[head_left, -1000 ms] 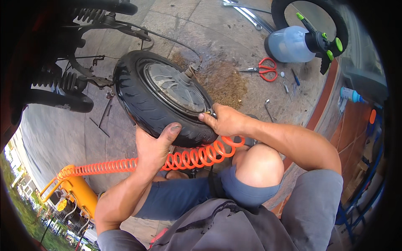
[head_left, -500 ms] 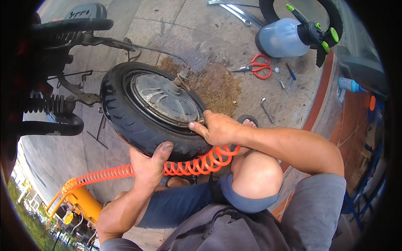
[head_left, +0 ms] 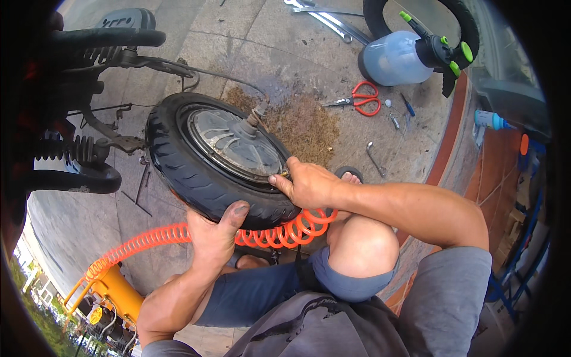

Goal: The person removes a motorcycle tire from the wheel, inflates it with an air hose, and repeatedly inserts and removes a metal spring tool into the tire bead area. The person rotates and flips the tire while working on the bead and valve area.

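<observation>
A black tyre [head_left: 196,184] on a grey hub motor [head_left: 229,140] with a protruding axle stands tilted in front of me. My left hand [head_left: 211,232] grips the tyre's near lower edge, thumb on the tread. My right hand [head_left: 306,184] is closed at the wheel's right side, its thumb pressed by a small brass fitting at the rim, seemingly the valve; what is inside the fingers is partly hidden. An orange coiled air hose [head_left: 279,235] runs under the wheel and right hand to a yellow compressor [head_left: 113,288] at lower left.
A vehicle's dark suspension arms [head_left: 83,181] fill the upper left. On the paving [head_left: 238,47] lie wrenches [head_left: 321,21], red-handled scissors [head_left: 366,98], small tools [head_left: 407,104] and a spray bottle [head_left: 395,56] by a loose tyre [head_left: 464,18]. A blue bottle [head_left: 488,119] is at right.
The wheel and both hands have shifted left in the view, with the wheel's top lower and flatter; the surroundings have shifted slightly too. Both hands keep their grip.
</observation>
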Available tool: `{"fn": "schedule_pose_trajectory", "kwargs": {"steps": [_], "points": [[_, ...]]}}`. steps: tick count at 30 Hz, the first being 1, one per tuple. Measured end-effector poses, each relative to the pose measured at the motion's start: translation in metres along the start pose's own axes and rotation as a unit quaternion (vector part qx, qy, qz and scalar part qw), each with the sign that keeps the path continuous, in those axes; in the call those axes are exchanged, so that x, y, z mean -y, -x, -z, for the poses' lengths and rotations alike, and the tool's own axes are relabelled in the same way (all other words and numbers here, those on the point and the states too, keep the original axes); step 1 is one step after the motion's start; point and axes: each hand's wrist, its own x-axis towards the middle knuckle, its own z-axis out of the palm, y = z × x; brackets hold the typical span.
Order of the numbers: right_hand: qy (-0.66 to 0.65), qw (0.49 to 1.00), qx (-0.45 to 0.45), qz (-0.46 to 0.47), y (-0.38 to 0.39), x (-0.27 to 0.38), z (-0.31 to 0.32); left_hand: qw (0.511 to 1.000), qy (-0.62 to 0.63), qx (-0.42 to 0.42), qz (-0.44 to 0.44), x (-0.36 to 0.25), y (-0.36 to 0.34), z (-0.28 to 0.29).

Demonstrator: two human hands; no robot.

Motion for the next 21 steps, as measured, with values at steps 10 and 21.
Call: {"fn": "schedule_pose_trajectory", "kwargs": {"steps": [10, 21], "points": [[0.040, 0.999, 0.033, 0.005, -0.0028, 0.0036, 0.0052, 0.998, -0.059, 0.012, 0.008, -0.0006, 0.0001, 0.0006], [0.034, 0.999, 0.030, 0.030, -0.0036, 0.0074, 0.0075, 0.998, -0.040, -0.013, -0.044, 0.0005, -0.0047, -0.0025]]}}
